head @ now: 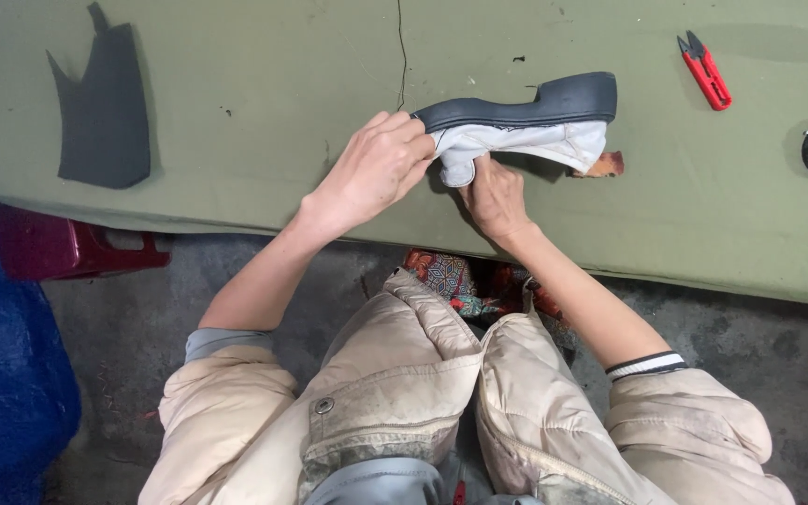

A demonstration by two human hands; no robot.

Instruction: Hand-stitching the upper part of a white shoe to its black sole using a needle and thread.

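Near the desk (236,112) edge, both hands — left hand (371,168), right hand (495,198) — pinch the white shoe (526,122) with fingers closed; red snips (703,70) lie well apart.

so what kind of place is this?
Likely a small shoemaking or shoe-repair workbench: both hands work on a white shoe with a dark sole on a green-covered table, with red thread snips and a cut dark material piece nearby.
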